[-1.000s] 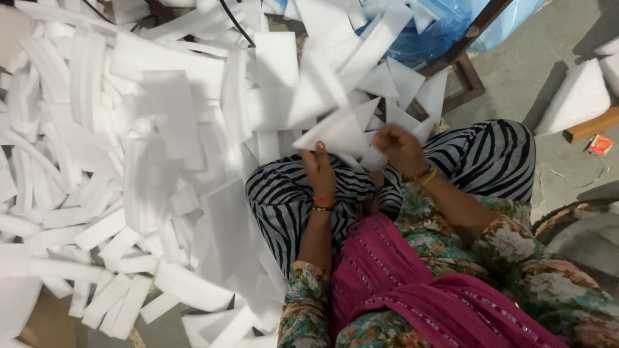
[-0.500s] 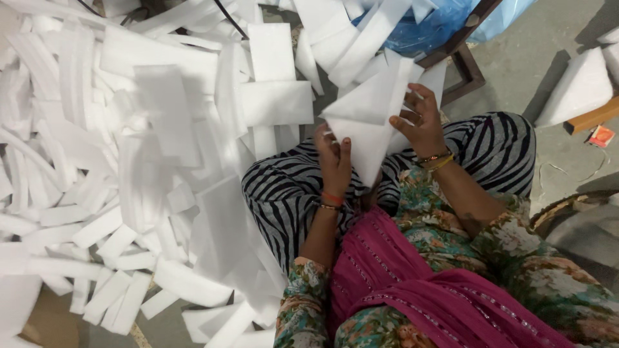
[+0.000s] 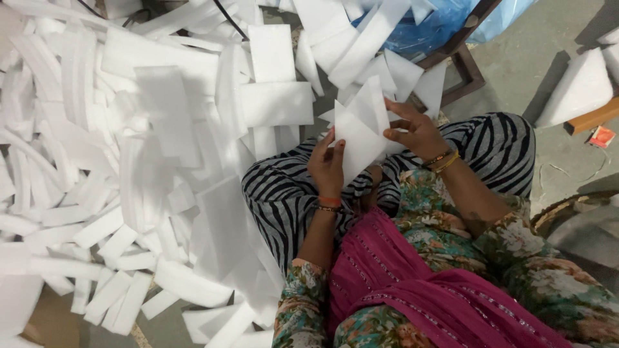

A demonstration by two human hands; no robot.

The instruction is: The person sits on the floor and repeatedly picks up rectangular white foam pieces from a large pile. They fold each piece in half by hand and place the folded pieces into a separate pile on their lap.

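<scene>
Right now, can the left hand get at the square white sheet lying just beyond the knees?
Probably yes. The left hand holds the triangular sheet together with the right hand, but the square sheet lies close ahead on the pile with nothing over it; the fingers must let go first.

The white foam sheet (image 3: 358,138) covers the fingertips of the left hand (image 3: 327,166), so its grip shows only from the back, and it hides the right hand's (image 3: 416,132) palm too. The pile of foam strips (image 3: 116,161) runs off the left and top edges and buries the floor under it. A blue plastic bag (image 3: 445,22) is cut off at the top, behind a wooden frame (image 3: 461,61). The small red packet (image 3: 601,136) at the right is too small to make out.
</scene>
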